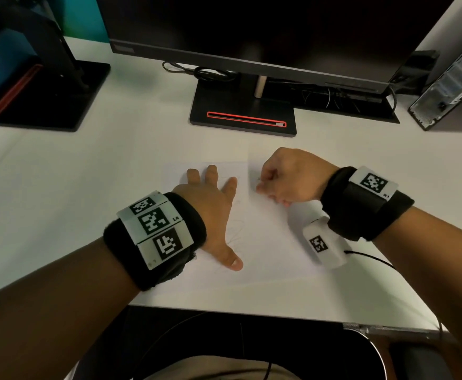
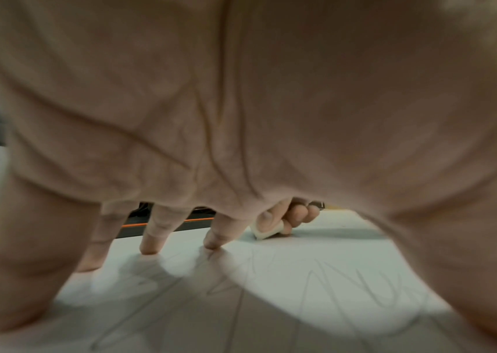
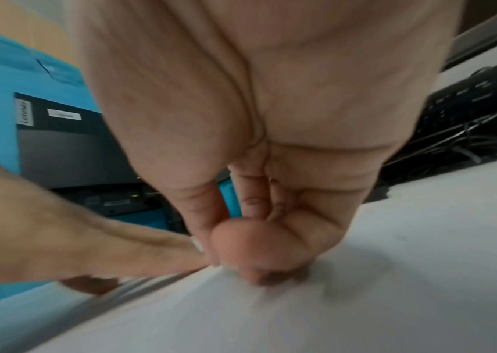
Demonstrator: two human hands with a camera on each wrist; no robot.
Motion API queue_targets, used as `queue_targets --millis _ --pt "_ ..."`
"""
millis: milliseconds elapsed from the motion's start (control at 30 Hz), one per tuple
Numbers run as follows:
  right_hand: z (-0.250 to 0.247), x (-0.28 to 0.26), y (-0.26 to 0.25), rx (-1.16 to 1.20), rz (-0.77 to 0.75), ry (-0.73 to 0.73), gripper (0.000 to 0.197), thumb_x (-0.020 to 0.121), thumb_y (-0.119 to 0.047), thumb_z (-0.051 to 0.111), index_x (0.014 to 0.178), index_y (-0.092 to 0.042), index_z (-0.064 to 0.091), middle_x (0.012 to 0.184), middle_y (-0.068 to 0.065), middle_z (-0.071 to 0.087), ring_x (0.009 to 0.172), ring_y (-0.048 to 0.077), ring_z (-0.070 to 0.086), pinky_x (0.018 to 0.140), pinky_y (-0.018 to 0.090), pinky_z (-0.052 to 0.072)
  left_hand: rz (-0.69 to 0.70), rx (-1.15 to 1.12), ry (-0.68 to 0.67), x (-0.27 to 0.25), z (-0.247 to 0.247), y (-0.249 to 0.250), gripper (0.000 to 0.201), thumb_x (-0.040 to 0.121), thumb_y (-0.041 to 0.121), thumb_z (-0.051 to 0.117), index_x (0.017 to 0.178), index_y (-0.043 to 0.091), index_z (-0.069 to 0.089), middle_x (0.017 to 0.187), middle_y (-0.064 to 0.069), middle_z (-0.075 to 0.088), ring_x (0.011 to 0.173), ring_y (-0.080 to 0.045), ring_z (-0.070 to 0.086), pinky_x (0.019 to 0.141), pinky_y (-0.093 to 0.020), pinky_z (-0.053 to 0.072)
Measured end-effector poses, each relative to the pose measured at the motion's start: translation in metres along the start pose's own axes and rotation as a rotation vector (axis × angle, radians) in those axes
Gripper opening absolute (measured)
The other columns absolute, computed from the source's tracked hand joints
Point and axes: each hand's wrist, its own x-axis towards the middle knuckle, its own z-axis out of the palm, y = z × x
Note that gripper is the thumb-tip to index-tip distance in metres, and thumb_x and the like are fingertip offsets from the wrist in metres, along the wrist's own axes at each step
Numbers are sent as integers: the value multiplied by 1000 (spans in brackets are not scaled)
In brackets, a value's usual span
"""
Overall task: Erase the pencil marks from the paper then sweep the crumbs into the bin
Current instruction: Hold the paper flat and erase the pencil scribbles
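A white sheet of paper (image 1: 268,242) with faint pencil scribbles (image 2: 361,293) lies on the white desk. My left hand (image 1: 213,204) lies flat on the paper's left part, fingers spread and straight, pressing it down. My right hand (image 1: 284,179) is curled at the paper's far right part and pinches a small white eraser (image 2: 266,230), whose lower edge touches the sheet. In the right wrist view the right hand (image 3: 241,250) has thumb and fingers bunched together against the paper, and the eraser is almost hidden. No crumbs or bin can be made out.
A monitor stand (image 1: 243,113) with a red slot sits just beyond the paper. A second stand (image 1: 40,97) is at the far left, a computer case (image 1: 454,86) at the far right, cables (image 1: 210,74) behind. The desk's near edge (image 1: 251,314) runs below my wrists.
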Motion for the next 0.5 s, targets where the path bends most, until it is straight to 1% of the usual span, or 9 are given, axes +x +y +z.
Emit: queue_targets --millis 67,133,233,267,367,400,500 --pt "8 -1 -7 5 -41 -66 29 94 -34 65 71 -18 68 66 -2 72 52 7 66 59 22 48 -2 -13 -5 1 0 0 153 52 87 72 158 20 -16 165 -13 -17 149 -44 -2 110 -56 40" --pt "8 1 -8 33 -32 -93 28 94 -33 66 71 -17 69 66 -2 73 52 7 65 60 23 49 -2 -11 -6 2 0 -1 155 52 88 72 158 17 -16 165 -13 -18 150 -45 -3 111 -55 38" --pt "-1 10 -4 39 21 11 29 94 -32 66 69 -16 70 65 -2 73 49 4 63 62 23 48 1 -10 1 1 0 0 156 51 88 72 158 15 -16 165 -14 -18 150 -45 -3 111 -55 39" --pt "0 10 -5 36 10 10 30 93 -31 65 68 -15 70 65 -2 73 48 3 63 61 22 48 1 -10 7 0 1 -1 155 52 88 72 158 15 -15 165 -14 -17 150 -45 -2 111 -55 40" --pt "8 8 -11 44 -34 -75 30 93 -31 66 68 -14 70 65 -1 72 49 4 63 56 19 48 5 -11 10 1 1 -1 155 52 88 71 158 15 -15 165 -14 -17 150 -45 -2 111 -54 39" --pt "5 10 -9 61 -16 -72 29 93 -31 67 69 -15 71 66 -1 72 49 4 63 56 19 49 6 -8 10 1 0 -1 155 52 88 71 158 14 -15 165 -14 -17 150 -45 -2 111 -53 40" --pt "-3 15 -4 70 37 9 30 92 -30 67 66 -16 71 65 -1 72 47 2 61 60 22 48 8 -2 19 1 1 -1 155 51 89 71 158 14 -13 165 -14 -13 149 -44 1 108 -53 42"
